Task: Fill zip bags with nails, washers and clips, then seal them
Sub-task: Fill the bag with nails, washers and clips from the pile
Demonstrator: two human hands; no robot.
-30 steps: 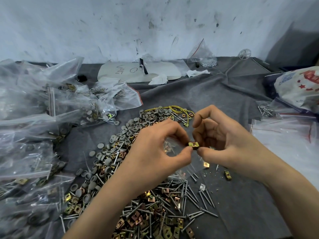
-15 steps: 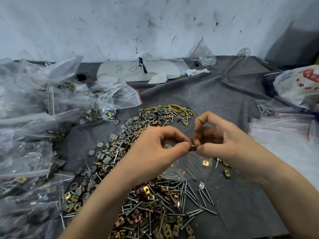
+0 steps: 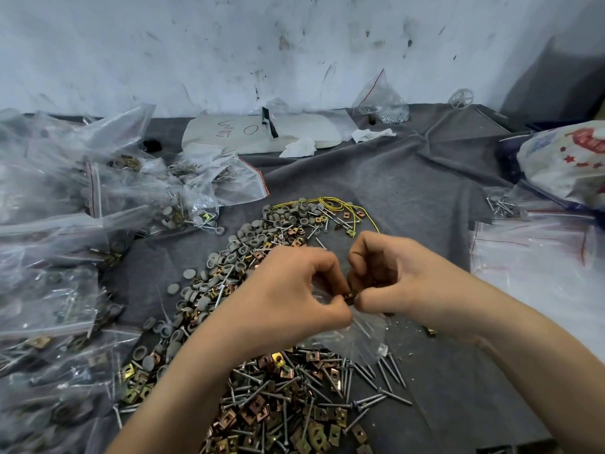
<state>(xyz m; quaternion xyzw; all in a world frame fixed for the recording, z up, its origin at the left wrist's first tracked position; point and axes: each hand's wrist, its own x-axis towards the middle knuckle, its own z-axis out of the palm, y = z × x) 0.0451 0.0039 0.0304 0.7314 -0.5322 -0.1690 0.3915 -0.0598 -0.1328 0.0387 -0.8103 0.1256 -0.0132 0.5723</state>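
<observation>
- Far to the left of the left hand lie the filled bags (image 3: 65,257), a crumpled heap of clear plastic. Their contents blur into one another, so I cannot tell which of them are sealed.
- Beyond and left of the left hand runs a band of grey washers (image 3: 229,257). Below both wrists the loose clips (image 3: 278,404) and nails (image 3: 386,378) lie mixed, and part of this heap is covered by the forearms.
- The left hand (image 3: 288,290) is curled, with thumb and forefinger pinching the mouth of a small clear zip bag (image 3: 353,335). The bag hangs under the two hands and sags onto the nails.
- The hands are together, fingertips nearly touching. Between them sits one brass clip (image 3: 349,295), right at the bag's mouth.
- The right hand (image 3: 402,276) is curled too and seems to pinch that clip. The fingertips crowd so close that the left may share the hold.
- By my reading this is the filling step, with a clip going into the bag. The next move calls for the mouth to be kept apart so the clip drops clear of the zip strip. More parts follow, and then the strip is pressed closed along its length.
- What the bag already holds is hard to judge, because pale streaks inside could be nails within it or nails beneath it.
- Just right of the right wrist lies a stray clip (image 3: 429,331). Further right is a flat stack of empty zip bags (image 3: 523,253), cut off by the frame edge.
</observation>
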